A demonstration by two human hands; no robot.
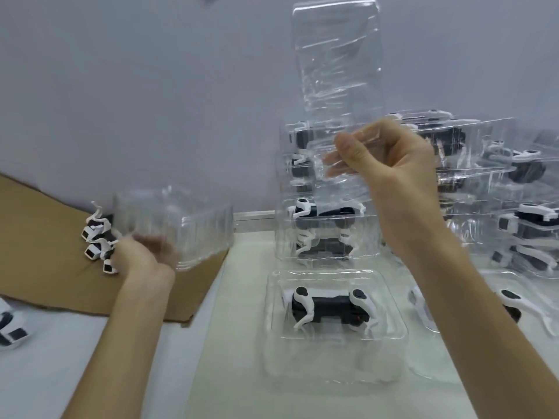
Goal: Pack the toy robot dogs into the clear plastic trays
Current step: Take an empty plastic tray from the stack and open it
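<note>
Far left: a black-and-white toy robot dog (12, 331) lies loose on the tabletop (236, 328), cut by the frame edge.
Cardboard: on a brown cardboard sheet (45, 237) lies a cluster of loose dogs (96, 237), just beside my left grip.
Left grip (142, 258): motion-blurred; fingers look curled round the near edge of an empty clear plastic tray (181, 225), held above the cardboard.
Centre back: a stack of packed clear trays (320, 237), one dog in each.
Centre front: an open clear tray (390, 322) sits flat on the tabletop with a black-bodied, white-legged dog (329, 309) seated in it.
Right grip (390, 164): thumb and fingers pinch the lower edge of an upright clear plastic shell (335, 71), which stands tall against the wall.
Right: more stacked packed trays (514, 182).
Relation that matters: the seated dog lies straight below the right grip, long axis running left-right; the shell's long axis is vertical. I judge it must be tipped flat and lowered; the right hand is nearer.
Writing: none I can read.
</note>
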